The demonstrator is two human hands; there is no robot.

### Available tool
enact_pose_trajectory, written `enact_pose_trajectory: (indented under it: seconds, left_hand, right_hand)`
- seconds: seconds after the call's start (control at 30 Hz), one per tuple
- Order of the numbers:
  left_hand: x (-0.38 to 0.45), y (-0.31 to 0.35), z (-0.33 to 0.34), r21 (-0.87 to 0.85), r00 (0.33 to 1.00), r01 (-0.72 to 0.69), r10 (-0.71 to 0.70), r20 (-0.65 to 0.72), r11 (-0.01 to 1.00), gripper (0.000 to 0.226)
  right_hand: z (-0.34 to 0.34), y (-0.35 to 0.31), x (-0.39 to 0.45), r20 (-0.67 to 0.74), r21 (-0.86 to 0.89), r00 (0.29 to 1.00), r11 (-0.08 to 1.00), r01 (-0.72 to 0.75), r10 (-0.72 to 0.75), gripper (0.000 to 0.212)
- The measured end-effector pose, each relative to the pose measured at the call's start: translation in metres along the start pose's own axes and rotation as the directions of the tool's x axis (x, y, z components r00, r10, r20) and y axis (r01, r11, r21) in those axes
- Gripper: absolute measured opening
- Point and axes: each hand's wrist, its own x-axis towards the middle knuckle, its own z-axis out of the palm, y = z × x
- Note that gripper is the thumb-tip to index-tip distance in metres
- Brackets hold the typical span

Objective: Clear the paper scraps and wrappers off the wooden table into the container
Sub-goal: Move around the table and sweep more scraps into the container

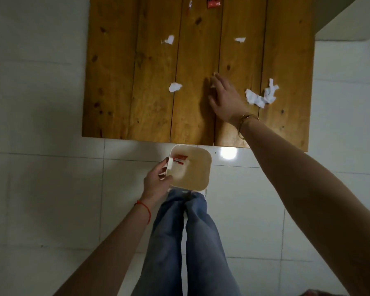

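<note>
My left hand [157,182] grips the left rim of a cream square container [195,169], held below the wooden table's [115,82] near edge; red wrapper bits [179,159] lie inside it. My right hand [224,96] stretches flat over the table's middle, fingers apart, with a tiny white bit at its fingertips [214,74]. White paper scraps lie at the middle left [175,86], far left [168,39], far right [240,39], and a bigger crumpled pile [262,96] lies right of my hand. A red wrapper [213,2] sits at the far edge.
The floor is white tile [41,189]. My legs in blue jeans [186,242] stand below the container. A thin red-and-white strip [189,6] lies near the table's far edge. A grey-and-white ledge [350,28] rises at the upper right.
</note>
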Motion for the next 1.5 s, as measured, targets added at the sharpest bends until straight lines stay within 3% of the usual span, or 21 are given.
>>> enact_pose_trajectory:
  seconds: [0.2, 0.33, 0.67, 0.87, 1.1, 1.27, 1.37, 1.5]
  left_hand:
    - [0.014, -0.008, 0.011, -0.055, 0.999, 0.032, -0.032, 0.007, 0.998, 0.059]
    - [0.015, -0.002, 0.016, -0.072, 0.999, 0.037, -0.038, -0.006, 0.997, 0.06]
    - [0.012, 0.01, 0.018, -0.18, 0.996, 0.07, -0.079, -0.048, 0.981, 0.059]
    - [0.015, 0.009, 0.015, -0.194, 0.995, 0.078, -0.089, -0.047, 0.978, 0.061]
    - [0.02, 0.009, 0.013, -0.211, 0.996, 0.082, -0.088, -0.019, 0.974, 0.062]
    - [0.021, 0.006, 0.009, -0.173, 0.998, 0.066, -0.068, -0.008, 0.983, 0.063]
    - [0.02, 0.004, 0.006, -0.158, 0.998, 0.058, -0.06, -0.01, 0.986, 0.062]
    - [0.018, 0.006, 0.002, -0.25, 0.994, 0.096, -0.106, -0.024, 0.963, 0.058]
  right_hand:
    - [0.022, 0.012, -0.005, -0.025, -0.072, 0.997, 0.995, 0.067, -0.068, 0.058]
    - [0.035, 0.008, -0.037, 0.049, -0.034, 0.981, 0.982, 0.188, -0.186, 0.056]
    - [0.079, -0.019, -0.135, 0.195, 0.067, 0.861, 0.882, 0.466, -0.469, 0.045]
    - [0.057, -0.027, -0.086, 0.058, 0.077, 0.928, 0.928, 0.364, -0.368, 0.049]
    - [0.028, -0.046, 0.014, 0.067, -0.001, 0.956, 0.958, 0.287, -0.286, 0.057]
    - [0.04, -0.052, 0.026, 0.197, -0.068, 0.933, 0.946, 0.318, -0.3, 0.056]
    - [0.05, -0.046, -0.002, 0.187, -0.053, 0.905, 0.916, 0.399, -0.383, 0.055]
    - [0.069, -0.039, -0.055, 0.27, -0.074, 0.835, 0.854, 0.515, -0.48, 0.053]
